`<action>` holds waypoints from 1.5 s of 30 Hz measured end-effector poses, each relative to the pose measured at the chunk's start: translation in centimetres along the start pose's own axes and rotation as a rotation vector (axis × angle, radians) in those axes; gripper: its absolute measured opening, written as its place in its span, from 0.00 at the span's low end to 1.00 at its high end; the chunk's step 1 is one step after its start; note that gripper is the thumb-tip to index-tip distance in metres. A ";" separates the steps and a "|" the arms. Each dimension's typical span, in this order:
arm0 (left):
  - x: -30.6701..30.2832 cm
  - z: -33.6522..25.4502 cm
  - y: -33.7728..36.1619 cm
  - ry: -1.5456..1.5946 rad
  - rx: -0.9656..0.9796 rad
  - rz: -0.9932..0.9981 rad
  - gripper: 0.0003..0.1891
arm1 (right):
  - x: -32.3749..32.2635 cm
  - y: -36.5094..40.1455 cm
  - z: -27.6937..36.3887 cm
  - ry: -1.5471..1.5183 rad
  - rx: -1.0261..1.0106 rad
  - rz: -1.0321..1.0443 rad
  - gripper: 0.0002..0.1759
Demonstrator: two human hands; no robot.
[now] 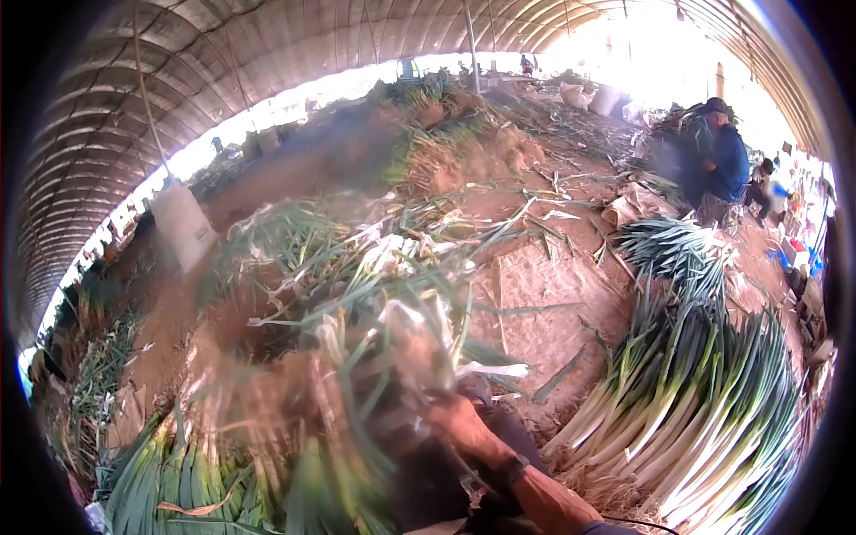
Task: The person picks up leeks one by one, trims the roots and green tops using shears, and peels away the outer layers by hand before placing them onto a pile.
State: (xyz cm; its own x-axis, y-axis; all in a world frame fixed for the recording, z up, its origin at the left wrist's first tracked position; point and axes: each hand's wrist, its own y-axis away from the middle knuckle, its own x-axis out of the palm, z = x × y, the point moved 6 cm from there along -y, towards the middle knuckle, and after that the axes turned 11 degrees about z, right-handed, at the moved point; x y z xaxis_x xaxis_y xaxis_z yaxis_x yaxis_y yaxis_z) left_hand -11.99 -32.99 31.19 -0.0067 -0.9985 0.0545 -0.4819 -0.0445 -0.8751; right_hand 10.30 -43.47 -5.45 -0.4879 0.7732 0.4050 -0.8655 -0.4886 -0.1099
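My right forearm, with a dark watch [510,469] at the wrist, reaches up from the bottom of the head view. My right hand [426,366] is smeared by motion, its fingers blurred beside a blurred long green onion [335,392]; I cannot tell whether it grips it. Several long green onions with soil on their roots and green leaves [178,477] lie at the lower left. Peeled-off leaves and pale husks [392,248] are heaped just beyond the hand. My left hand does not show.
Cleaned green onions with white stalks [687,401] lie in a large pile on the right, a second bunch [673,250] behind them. A flat brown sheet [544,294] covers the ground. A white container [183,225] hangs at left. A person in dark clothes [727,160] sits farther back.
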 end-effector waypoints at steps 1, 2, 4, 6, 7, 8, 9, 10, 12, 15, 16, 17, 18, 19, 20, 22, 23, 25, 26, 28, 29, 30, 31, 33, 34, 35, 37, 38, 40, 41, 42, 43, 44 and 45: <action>0.1 0.2 -0.3 -0.024 -0.027 0.054 0.28 | 0.4 0.2 0.2 -0.070 0.005 -0.030 0.42; 0.3 0.4 -0.7 -0.051 -0.061 0.115 0.29 | 1.2 0.4 0.9 -0.139 0.013 -0.057 0.42; 1.1 0.8 -1.4 -0.115 -0.136 0.246 0.30 | 0.8 0.1 -0.5 -0.306 -0.001 0.033 0.47; 2.0 1.3 -2.1 -0.172 -0.208 0.371 0.32 | 0.1 -0.5 -2.6 -0.539 -0.078 0.204 0.53; 2.3 1.5 -2.4 -0.196 -0.230 0.415 0.32 | -0.3 -0.7 -2.9 -0.688 -0.204 0.355 0.54; 2.6 1.6 -2.5 -0.215 -0.243 0.454 0.33 | -0.1 -0.6 -2.1 -0.842 -0.306 0.526 0.54; 2.9 1.6 -2.5 -0.237 -0.254 0.488 0.34 | -0.4 -0.4 -2.4 -0.889 -0.269 0.545 0.56; 3.2 1.6 -2.4 -0.274 -0.270 0.529 0.34 | 0.4 -0.1 -1.6 -0.800 -0.185 0.458 0.57; 3.2 1.4 -2.3 -0.311 -0.281 0.547 0.36 | 1.9 0.5 0.3 -0.490 0.048 0.208 0.60; 2.3 1.2 -2.6 -0.212 -0.222 0.460 0.32 | 2.2 0.7 1.8 -0.146 0.092 0.039 0.44; 1.9 1.1 -2.5 -0.182 -0.196 0.413 0.31 | 2.5 0.9 2.2 -0.070 0.210 -0.016 0.43; 1.5 0.8 -2.2 -0.155 -0.169 0.369 0.30 | 3.2 1.1 3.2 -0.001 0.333 -0.063 0.41; 1.0 0.7 -2.0 -0.129 -0.139 0.318 0.29 | 3.0 1.0 3.2 0.037 0.339 -0.069 0.42; 0.3 0.5 -1.6 -0.101 -0.110 0.260 0.28 | 2.6 0.8 2.5 0.027 0.281 -0.049 0.43; -0.4 0.3 -1.3 -0.073 -0.078 0.195 0.27 | 2.2 0.4 1.7 0.003 0.210 -0.018 0.45; -1.8 0.6 -0.7 -0.039 -0.041 0.060 0.25 | 0.8 -0.7 -0.9 -0.083 0.055 0.068 0.47; -2.7 1.4 0.0 -0.041 -0.057 -0.001 0.24 | -0.4 -1.1 -2.8 -0.140 -0.018 0.114 0.49; -3.9 4.2 1.6 -0.102 -0.160 -0.055 0.22 | -2.1 -1.7 -5.7 -0.201 -0.086 0.163 0.52; -4.2 6.9 2.8 -0.180 -0.259 -0.043 0.17 | -1.8 -1.0 -4.5 -0.100 -0.038 0.106 0.51; -6.2 13.0 7.1 -0.383 -0.684 -0.166 0.14 | -0.3 -0.1 -1.4 0.060 0.062 -0.022 0.48; -6.7 16.0 9.4 -0.252 -0.843 -0.213 0.09 | 0.7 0.3 0.6 0.134 0.120 -0.081 0.46; -6.7 18.2 11.0 -0.255 -0.692 -0.024 0.18 | 1.9 1.0 3.0 0.221 0.195 -0.019 0.49; -7.2 20.8 13.6 -0.257 -0.753 -0.042 0.19 | 2.0 1.0 3.3 0.261 0.239 0.020 0.50; -7.1 23.3 15.7 -0.385 -0.964 0.129 0.19 | 2.2 1.1 3.6 0.272 0.231 0.044 0.50; -6.3 23.0 15.7 -0.413 -1.010 0.194 0.20 | 2.5 1.2 3.9 0.241 0.180 0.025 0.50; -6.9 25.0 17.9 -0.537 -0.998 0.295 0.22 | 2.6 1.3 4.3 0.232 0.203 0.025 0.49; -6.1 26.2 19.8 -0.461 -0.821 0.367 0.24 | 2.9 1.6 5.2 0.213 0.250 0.024 0.48; -6.0 25.9 20.0 -0.520 -0.993 0.470 0.26 | 2.9 1.6 4.9 0.215 0.254 0.028 0.46; -6.2 26.9 22.6 -0.585 -0.955 0.585 0.26 | 2.7 0.9 4.2 0.221 0.222 0.071 0.43; -6.0 27.3 23.5 -0.600 -0.888 0.641 0.26 | 2.6 0.6 3.7 0.226 0.193 0.103 0.42; -5.7 27.3 23.7 -0.612 -0.883 0.648 0.25 | 2.5 0.4 3.2 0.222 0.150 0.135 0.41; -5.4 27.0 23.7 -0.619 -0.877 0.657 0.25 | 2.4 0.3 2.5 0.216 0.113 0.175 0.39; -5.1 26.8 23.5 -0.625 -0.869 0.667 0.25 | 2.4 0.2 1.9 0.198 0.064 0.213 0.38; -5.1 26.9 23.5 -0.647 -0.942 0.752 0.24 | 2.6 0.2 1.2 0.131 -0.025 0.278 0.36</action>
State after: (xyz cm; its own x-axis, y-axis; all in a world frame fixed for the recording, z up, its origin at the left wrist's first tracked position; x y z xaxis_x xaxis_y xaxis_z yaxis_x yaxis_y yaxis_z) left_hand 0.33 -29.77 -2.59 -0.2478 -0.6196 -0.7448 -0.9542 0.2892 0.0769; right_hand 8.95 -42.04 -3.33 -0.7155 0.6576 0.2360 -0.6985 -0.6798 -0.2234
